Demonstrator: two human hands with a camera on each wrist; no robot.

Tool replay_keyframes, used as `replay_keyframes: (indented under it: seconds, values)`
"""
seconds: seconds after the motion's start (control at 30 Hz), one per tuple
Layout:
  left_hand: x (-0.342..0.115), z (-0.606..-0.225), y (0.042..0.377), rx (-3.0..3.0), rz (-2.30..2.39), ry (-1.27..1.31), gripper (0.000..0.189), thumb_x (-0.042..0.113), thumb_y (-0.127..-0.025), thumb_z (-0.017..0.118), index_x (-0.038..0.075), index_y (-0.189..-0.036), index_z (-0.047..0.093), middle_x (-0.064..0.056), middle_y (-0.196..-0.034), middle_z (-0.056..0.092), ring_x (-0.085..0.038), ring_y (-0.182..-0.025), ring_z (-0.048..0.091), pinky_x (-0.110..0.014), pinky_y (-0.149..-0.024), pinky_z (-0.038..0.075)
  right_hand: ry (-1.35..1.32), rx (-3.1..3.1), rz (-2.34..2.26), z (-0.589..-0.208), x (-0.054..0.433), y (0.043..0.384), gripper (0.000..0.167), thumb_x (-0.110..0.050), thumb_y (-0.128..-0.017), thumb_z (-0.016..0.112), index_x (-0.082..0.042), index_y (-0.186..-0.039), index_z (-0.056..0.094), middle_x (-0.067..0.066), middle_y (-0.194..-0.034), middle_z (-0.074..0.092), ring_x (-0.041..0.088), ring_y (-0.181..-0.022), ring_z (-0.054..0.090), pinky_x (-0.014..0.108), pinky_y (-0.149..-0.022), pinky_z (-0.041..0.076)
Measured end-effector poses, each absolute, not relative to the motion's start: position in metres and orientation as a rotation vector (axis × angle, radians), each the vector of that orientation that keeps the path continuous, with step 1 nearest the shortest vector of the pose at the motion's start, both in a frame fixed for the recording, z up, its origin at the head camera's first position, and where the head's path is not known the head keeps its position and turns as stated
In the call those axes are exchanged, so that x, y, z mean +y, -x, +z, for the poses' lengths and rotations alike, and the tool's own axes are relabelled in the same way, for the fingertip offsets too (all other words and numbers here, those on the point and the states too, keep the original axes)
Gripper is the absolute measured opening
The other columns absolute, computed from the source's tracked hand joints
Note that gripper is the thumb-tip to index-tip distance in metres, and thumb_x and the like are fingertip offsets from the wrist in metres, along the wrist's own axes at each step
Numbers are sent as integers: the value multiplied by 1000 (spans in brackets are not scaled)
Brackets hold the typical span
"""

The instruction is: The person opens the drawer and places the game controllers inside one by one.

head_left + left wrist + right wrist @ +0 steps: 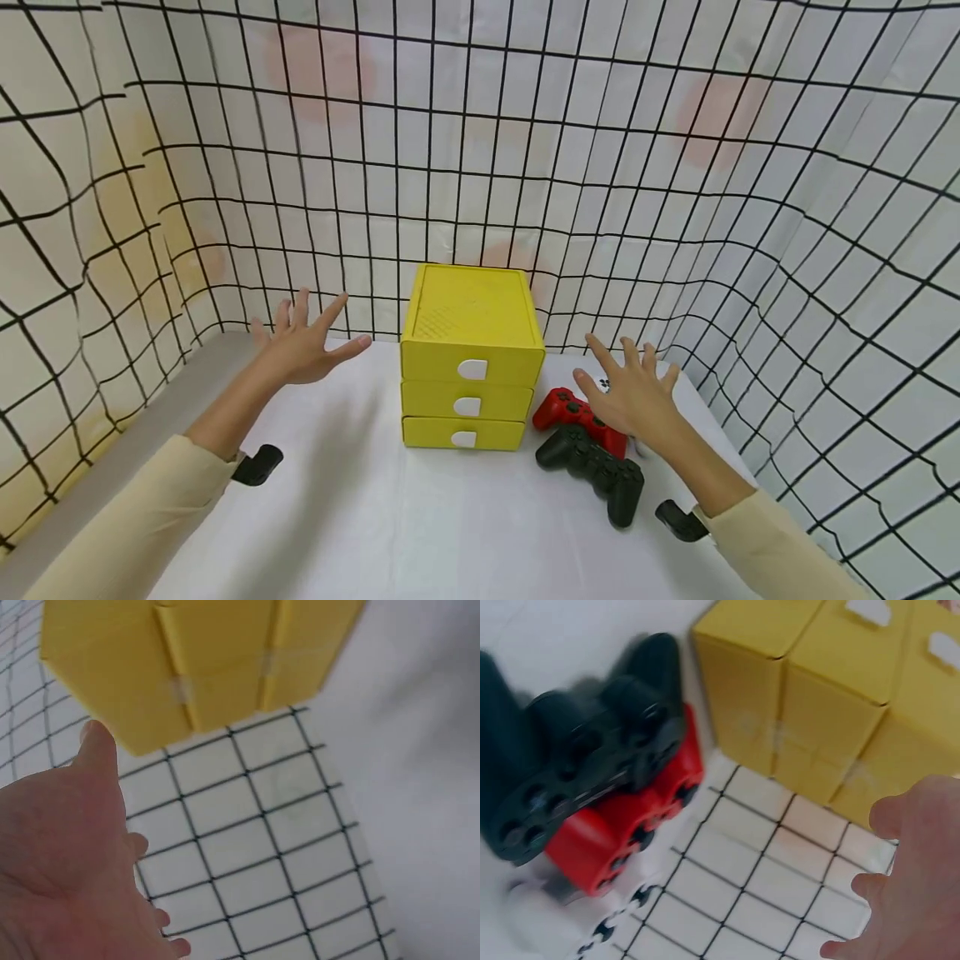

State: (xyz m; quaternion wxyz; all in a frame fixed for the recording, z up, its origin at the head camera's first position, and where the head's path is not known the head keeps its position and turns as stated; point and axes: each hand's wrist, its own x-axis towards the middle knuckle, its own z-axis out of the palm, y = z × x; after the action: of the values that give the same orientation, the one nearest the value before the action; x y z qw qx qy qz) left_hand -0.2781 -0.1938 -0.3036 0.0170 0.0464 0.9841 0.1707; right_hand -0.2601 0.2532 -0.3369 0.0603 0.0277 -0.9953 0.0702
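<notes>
A yellow box with three stacked drawers (472,358) and white tabs stands in the middle of the table. My left hand (303,346) hovers to its left, fingers spread, holding nothing; the left wrist view shows the palm (67,855) beside the box's side. To the right, my right hand (633,392) is raised with fingers spread and touches nothing. Below and left of it lie a black game controller (592,471) and a red game controller (577,417). A white game controller (547,919), beyond the red one in the right wrist view, is mostly hidden by my hand in the head view.
Black wire grid panels (480,158) rise behind the box and along both sides, with white sheeting behind them. A white cover (450,533) lies over the table. Dark wrist devices (257,465) sit at both sleeve cuffs.
</notes>
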Motion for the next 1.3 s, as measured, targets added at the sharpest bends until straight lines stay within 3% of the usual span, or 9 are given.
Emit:
replay_keyframes:
  seconds: [0.2,0.5,0.73,0.9,1.13,1.3]
  values:
    - [-167,-287,280,3030,628,-267,91,76,-95,40,30,-164,2,-29,-166,-15,-57,-151,-10,-79,-112,-12,-149,-2988,260,-327,239,252,74,-61,-102,40,-28,-164,18,32,-162,18,61,-147,9,85,-109,-1]
    - [-133,-285,289,2803,947,-424,83,61,-102,46,30,-165,1,-26,-168,-7,-53,-153,3,-77,-116,14,-230,-2932,366,-320,223,243,72,-57,-102,43,-36,-163,13,27,-161,26,50,-147,20,80,-112,10]
    - [-124,-286,295,2584,1172,-432,74,51,-105,48,31,-164,9,-9,-172,3,-40,-157,6,-70,-121,15,-350,-2908,571,-312,211,230,71,-49,-103,49,-36,-163,14,20,-161,33,47,-147,30,78,-112,23]
    - [-129,-290,300,2451,1334,-450,68,41,-106,51,28,-164,17,-8,-171,10,-35,-158,8,-62,-123,21,-417,-2872,694,-307,201,222,70,-43,-101,57,-34,-162,22,9,-164,34,39,-150,31,74,-113,28]
    - [-137,-291,303,2280,1476,-462,70,37,-104,58,28,-163,21,-9,-170,15,-33,-154,26,-52,-123,29,-447,-2879,848,-307,191,215,60,-39,-99,64,-33,-153,40,13,-141,58,35,-125,58,60,-98,53]
    - [-139,-292,302,2318,1464,-476,67,38,-102,61,29,-160,29,-12,-164,29,-36,-147,40,-53,-119,37,-489,-2775,999,-309,185,215,46,-32,-99,65,-29,-143,50,12,-131,65,29,-114,64,47,-94,58]
